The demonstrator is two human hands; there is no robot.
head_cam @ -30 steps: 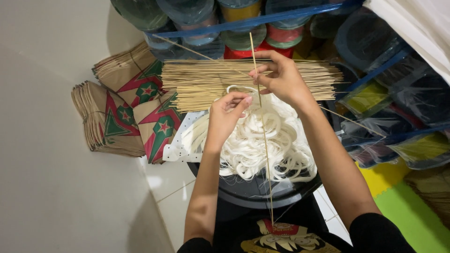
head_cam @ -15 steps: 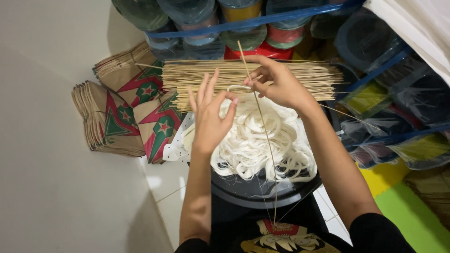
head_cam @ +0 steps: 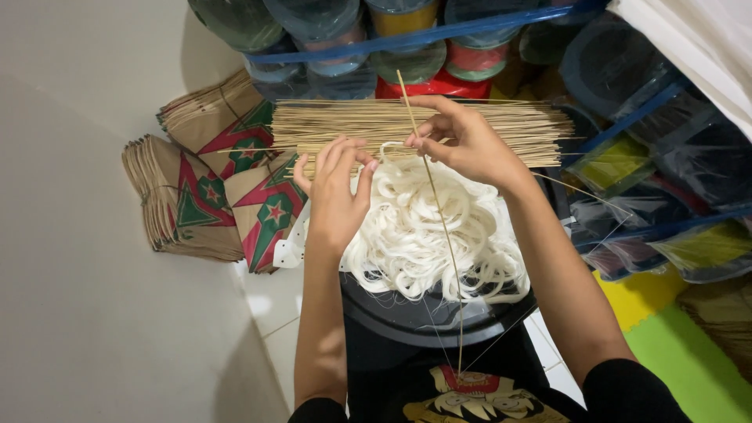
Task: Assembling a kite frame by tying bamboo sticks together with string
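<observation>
While the right hand pinches a thin bamboo stick above the white string heap, the left hand rests on the heap, fingers pressed together, near the stick bundle.

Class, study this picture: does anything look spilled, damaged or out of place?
Nothing stands out. The white strands lie heaped in the dark bowl, the stick bundle is tidy, and the right hand pinches one stick.
</observation>
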